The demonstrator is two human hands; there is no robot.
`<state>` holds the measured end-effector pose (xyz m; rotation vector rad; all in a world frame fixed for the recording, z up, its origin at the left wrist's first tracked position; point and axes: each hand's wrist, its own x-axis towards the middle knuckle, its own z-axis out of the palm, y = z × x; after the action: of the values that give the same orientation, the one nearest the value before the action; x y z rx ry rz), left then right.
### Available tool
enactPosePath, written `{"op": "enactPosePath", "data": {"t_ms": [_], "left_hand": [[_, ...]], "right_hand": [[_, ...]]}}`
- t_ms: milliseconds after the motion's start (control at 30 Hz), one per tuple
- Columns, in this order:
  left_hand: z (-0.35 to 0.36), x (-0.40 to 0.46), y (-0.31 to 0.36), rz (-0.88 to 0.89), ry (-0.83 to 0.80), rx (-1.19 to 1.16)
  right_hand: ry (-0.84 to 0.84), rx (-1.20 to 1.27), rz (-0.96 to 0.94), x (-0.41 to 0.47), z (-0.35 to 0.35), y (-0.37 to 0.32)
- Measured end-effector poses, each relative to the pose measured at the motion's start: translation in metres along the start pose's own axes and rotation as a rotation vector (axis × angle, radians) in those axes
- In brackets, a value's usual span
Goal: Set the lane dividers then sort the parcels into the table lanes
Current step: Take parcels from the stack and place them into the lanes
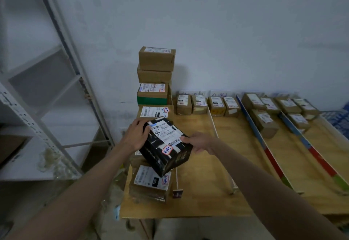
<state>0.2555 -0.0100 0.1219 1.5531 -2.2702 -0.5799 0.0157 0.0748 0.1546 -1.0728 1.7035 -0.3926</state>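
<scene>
A black parcel (166, 146) with a white label and a red-edged sticker is tilted above the table's left end. My left hand (135, 135) grips its left side and my right hand (200, 142) holds its right edge. Under it lies a brown parcel (151, 183) marked 150. Behind stands a stack of brown parcels (154, 77). Thin white dividers (214, 124) and blue-red dividers (264, 145) split the wooden table (204, 198) into lanes. Sorted parcels (190, 104) sit in rows at the far ends of the lanes.
A white metal shelf rack (47, 107) stands to the left of the table, with crumpled plastic wrap (49, 160) on a low shelf. The wall runs right behind the table. A small dark tag (177, 193) lies at the near end of a short divider.
</scene>
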Motion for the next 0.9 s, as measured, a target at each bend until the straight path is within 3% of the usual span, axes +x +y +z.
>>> {"op": "enactPosePath", "data": {"t_ms": [167,400,500,633,900], "left_hand": [[0.017,0.010,0.045,0.083,-0.049,-0.001],[0.054,0.018,0.117,0.198,-0.127,0.070],[0.073,0.018,0.144,0.263,-0.141,0.202],[0.101,0.023,0.171,0.253,-0.153,0.387],[0.158,0.048,0.220,0.192,-0.160,0.454]], "right_hand": [[0.038,0.116,0.084,-0.023,-0.035,0.024],[0.246,0.137,0.179,-0.046,-0.089,0.089],[0.334,0.195,0.222,-0.057,-0.107,0.117],[0.414,0.264,0.230,-0.056,-0.130,0.152],[0.521,0.315,0.187,-0.026,-0.194,0.210]]}}
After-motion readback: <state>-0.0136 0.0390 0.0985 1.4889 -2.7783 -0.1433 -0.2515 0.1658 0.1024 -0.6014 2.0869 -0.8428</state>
